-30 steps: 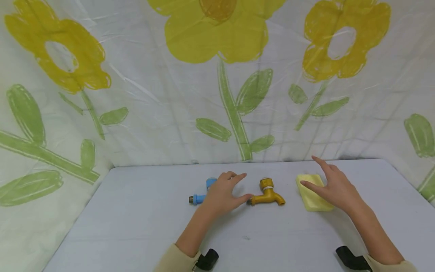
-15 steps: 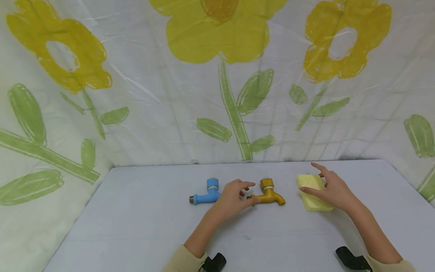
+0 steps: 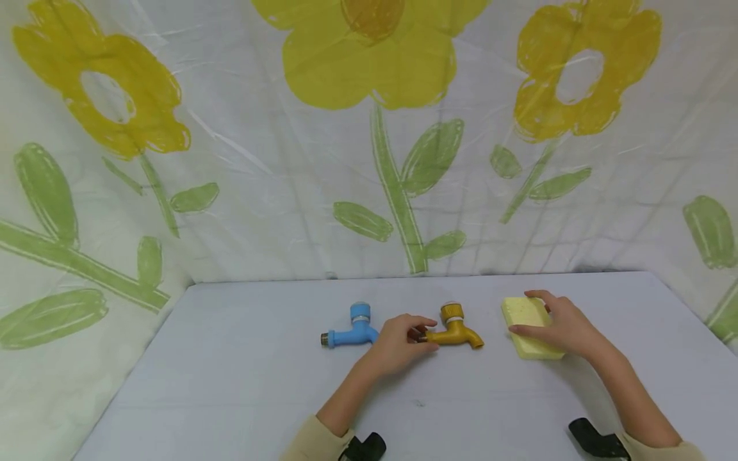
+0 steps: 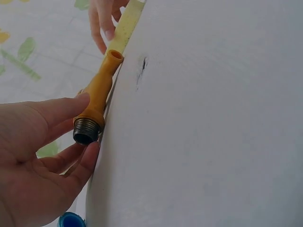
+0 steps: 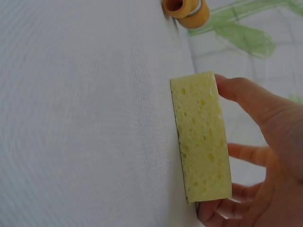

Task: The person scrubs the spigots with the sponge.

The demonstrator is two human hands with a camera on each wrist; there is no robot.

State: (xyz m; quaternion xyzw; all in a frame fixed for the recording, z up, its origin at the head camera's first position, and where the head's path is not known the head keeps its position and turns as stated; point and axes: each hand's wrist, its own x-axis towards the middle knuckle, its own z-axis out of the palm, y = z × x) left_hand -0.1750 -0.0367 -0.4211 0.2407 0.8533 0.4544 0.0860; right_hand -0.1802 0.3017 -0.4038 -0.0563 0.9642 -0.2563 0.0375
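Observation:
A yellow tap (image 3: 457, 331) with a ribbed knob lies on the white table, its spout pointing right. My left hand (image 3: 398, 342) has thumb and fingers curled about its threaded end; the left wrist view shows the thumb against the tap's body and fingertips (image 4: 91, 150) close under the threads. Farther right, a pale yellow sponge (image 5: 201, 137) lies flat on the table. My right hand (image 3: 567, 326) holds it between thumb and fingers, the thumb at the near side and the fingers partly hidden behind it. A blue tap (image 3: 350, 335) lies just left of my left hand, its spout partly covered.
The white table (image 3: 242, 384) ends at a hanging sheet (image 3: 259, 211) printed with yellow flowers and green leaves, which also runs along both sides. Black wrist devices (image 3: 366, 446) sit on both forearms. A small dark mark (image 4: 142, 68) shows on the table cloth.
My left hand has moved right from over the blue tap to the yellow tap's threaded end, its fingers drawing together. My right hand has lowered and its fingers have closed in on the sponge.

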